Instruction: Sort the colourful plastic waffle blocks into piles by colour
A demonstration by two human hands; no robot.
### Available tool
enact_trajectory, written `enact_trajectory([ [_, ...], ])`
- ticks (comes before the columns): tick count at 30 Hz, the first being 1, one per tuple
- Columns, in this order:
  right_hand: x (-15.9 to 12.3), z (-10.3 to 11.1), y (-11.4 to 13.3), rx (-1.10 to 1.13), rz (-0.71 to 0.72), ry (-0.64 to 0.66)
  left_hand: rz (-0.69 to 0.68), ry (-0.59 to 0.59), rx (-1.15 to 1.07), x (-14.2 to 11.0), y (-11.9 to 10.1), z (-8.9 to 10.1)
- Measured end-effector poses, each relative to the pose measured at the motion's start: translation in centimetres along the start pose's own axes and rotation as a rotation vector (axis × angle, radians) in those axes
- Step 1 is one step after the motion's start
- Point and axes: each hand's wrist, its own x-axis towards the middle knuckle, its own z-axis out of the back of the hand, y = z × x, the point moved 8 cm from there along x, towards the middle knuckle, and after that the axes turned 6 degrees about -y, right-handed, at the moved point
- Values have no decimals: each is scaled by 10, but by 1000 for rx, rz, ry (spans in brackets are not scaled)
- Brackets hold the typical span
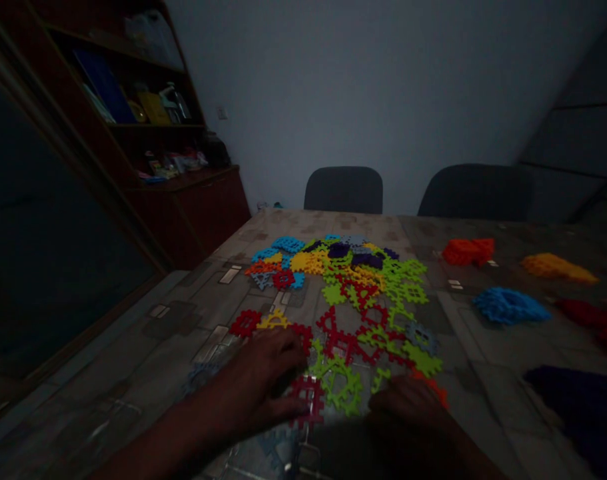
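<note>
A spread of flat plastic interlocking pieces (353, 293) in green, red, yellow, blue and purple covers the middle of the patterned table (133, 360). My left hand (268, 373) lies knuckles-up on the near part of the spread, fingers curled next to a red lattice piece (308, 397). My right hand (408, 410) rests beside it at the near edge, fingers bent down over the pieces, an orange piece (433, 385) showing just past it. The dim light hides what either hand grips.
Sorted heaps lie on the right: orange (468, 251), yellow-orange (556, 267), blue (508, 305), red (596, 319), dark purple (578, 393). Two dark chairs (343, 189) stand behind the table. A wooden shelf unit (148, 133) is at the left.
</note>
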Motion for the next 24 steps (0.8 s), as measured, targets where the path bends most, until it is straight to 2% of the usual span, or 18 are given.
enact_trajectory([
  [3, -1, 5, 5, -100, 42, -66, 30, 66, 97, -2, -11, -13],
  [7, 5, 23, 4, -59, 68, -104, 24, 77, 118, -4, -15, -18],
  [13, 44, 49, -7, 67, -129, -127, -78, 99, 7, -8, -19, -23],
  [17, 78, 37, -10, 2, -247, -10, -179, 102, -134, -9, -22, -22],
  [20, 91, 25, -21, -119, -344, 82, -239, 59, -214, -7, -16, -17],
  [22, 93, 20, -29, -148, -379, 102, -190, -21, -179, -5, -4, -11],
  [24, 93, 18, -35, -134, -389, 86, -79, -66, -91, -3, 8, -7],
])
